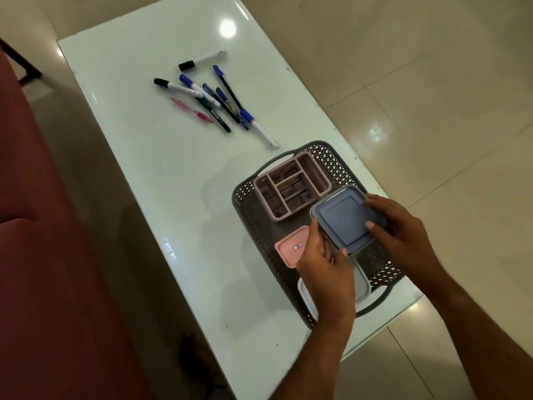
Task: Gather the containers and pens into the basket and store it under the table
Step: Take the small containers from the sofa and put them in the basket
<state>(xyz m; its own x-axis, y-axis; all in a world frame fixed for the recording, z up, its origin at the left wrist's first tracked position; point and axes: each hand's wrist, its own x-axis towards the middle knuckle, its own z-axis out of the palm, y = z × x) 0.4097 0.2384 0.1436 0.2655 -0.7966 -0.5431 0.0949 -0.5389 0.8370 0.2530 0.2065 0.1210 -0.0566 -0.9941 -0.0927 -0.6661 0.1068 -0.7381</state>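
Note:
A dark perforated basket (331, 160) stands on the near right part of the white table (150, 157). Inside it lie a pink divided organiser tray (291, 186), a small pink lidded box (290, 246) and a pale grey container (362, 287) under my hands. I hold a blue-lidded square container (346, 217) above the basket: my left hand (320, 255) grips its near left corner, my right hand (395, 226) grips its right edge. Several pens and markers (213, 96) lie scattered on the table's far half.
A red sofa (43, 255) runs along the left side. Beige floor tiles (432, 96) surround the table on the right. The basket's near handle (375, 306) reaches close to the table's right front edge.

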